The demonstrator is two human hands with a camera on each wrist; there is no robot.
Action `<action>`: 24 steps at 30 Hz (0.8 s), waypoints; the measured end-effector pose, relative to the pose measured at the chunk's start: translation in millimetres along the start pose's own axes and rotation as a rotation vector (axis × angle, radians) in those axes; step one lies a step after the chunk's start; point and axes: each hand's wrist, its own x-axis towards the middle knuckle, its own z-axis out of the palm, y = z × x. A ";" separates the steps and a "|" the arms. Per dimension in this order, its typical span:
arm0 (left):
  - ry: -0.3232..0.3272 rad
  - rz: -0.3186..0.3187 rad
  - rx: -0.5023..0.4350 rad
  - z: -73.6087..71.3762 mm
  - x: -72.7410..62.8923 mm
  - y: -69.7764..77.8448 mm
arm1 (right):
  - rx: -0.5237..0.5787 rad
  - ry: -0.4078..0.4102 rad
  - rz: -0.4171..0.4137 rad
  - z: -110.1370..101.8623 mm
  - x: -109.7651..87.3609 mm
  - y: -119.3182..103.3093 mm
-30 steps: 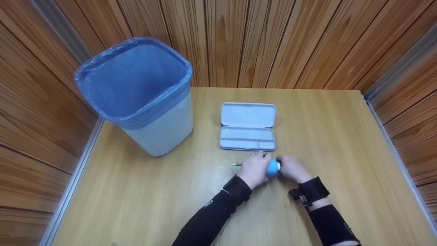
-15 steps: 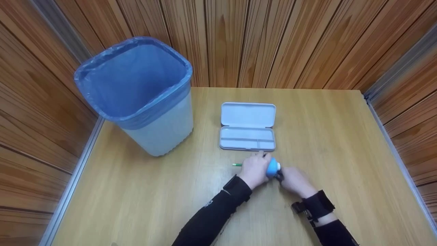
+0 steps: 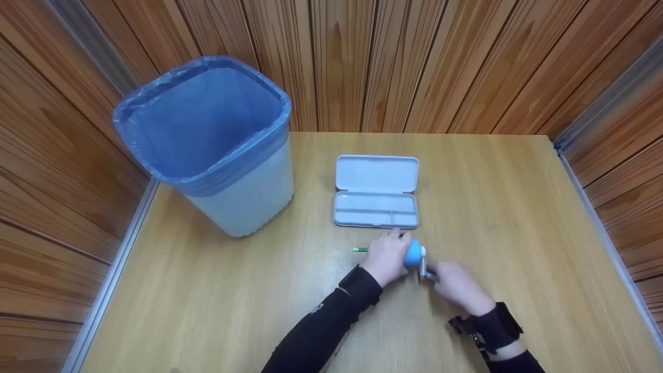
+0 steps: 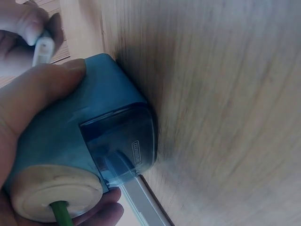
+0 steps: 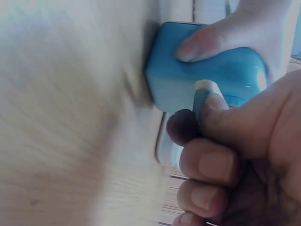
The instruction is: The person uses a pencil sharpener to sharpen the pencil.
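A blue crank pencil sharpener [image 3: 414, 253] stands on the table below the pencil case. My left hand [image 3: 384, 258] grips its body, thumb over the top in the left wrist view. A green pencil [image 4: 61, 214] is inserted in the round pale front piece [image 4: 33, 188]; its tail [image 3: 359, 249] pokes out left of my hand. Shown in the left wrist view, the dark clear shavings drawer [image 4: 131, 141] is in place. My right hand [image 3: 458, 284] pinches the knob [image 5: 201, 106] of the crank between thumb and forefinger. The crank arm [image 3: 422, 267] points toward me.
A pale pencil case [image 3: 376, 210] lies with its lid raised just beyond my hands, its tray divided into compartments. At the left stands a white bin [image 3: 248, 186] lined with a blue bag [image 3: 202, 119]. Wooden panel walls [image 3: 404, 67] enclose the table [image 3: 248, 311].
My right hand has swung toward me and slightly right, turning the crank arm, which now shows pointing down in the head view. The left hand, sharpener and pencil hold their places.
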 end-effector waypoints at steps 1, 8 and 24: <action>0.007 0.001 -0.004 -0.1 0.0 -0.1 | 0.004 0.007 -0.006 -1.5 -1.3 -0.6; 0.026 0.009 -0.013 0.2 -0.3 -0.3 | 0.046 0.045 -0.018 -14.7 -8.1 -4.7; 0.019 0.013 -0.010 2.0 1.0 -0.5 | 0.103 0.130 -0.013 -46.2 25.2 -1.4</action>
